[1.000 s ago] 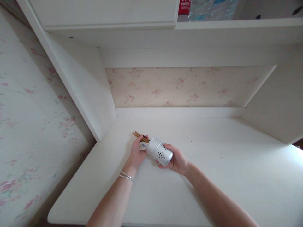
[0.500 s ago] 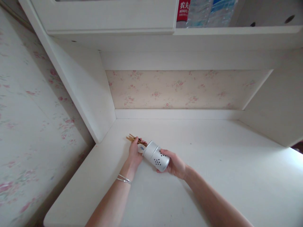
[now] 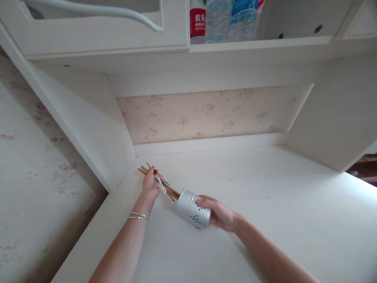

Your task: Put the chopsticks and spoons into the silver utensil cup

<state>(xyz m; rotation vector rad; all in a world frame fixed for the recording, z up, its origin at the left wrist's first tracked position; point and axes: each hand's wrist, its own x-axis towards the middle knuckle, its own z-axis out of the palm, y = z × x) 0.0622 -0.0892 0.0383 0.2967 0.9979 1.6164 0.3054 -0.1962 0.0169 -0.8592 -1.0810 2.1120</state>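
My left hand [image 3: 150,185] is closed round a bundle of chopsticks [image 3: 173,193], several brown sticks that poke out past the fingers at the upper left. A white ceramic spoon [image 3: 160,184] with a blue mark and a metal utensil, whose kind I cannot make out, are in the same grip. The chopsticks' other ends reach into the mouth of a silver metal utensil holder [image 3: 191,208] with punched holes. It lies tilted, mouth toward my left hand. My right hand [image 3: 220,214] wraps round its base end. The holder's inside is hidden.
Both hands work over a white desk top [image 3: 265,224]. An upright side panel [image 3: 85,114] stands on the left. Overhead, a shelf [image 3: 259,44] holds plastic bottles [image 3: 218,21], beside a cabinet door with a curved handle [image 3: 118,11].
My left hand has moved left, away from the holder, drawing the chopsticks and spoon partly out, so more of their length shows. The holder stays in my right hand. The camera view has shifted.
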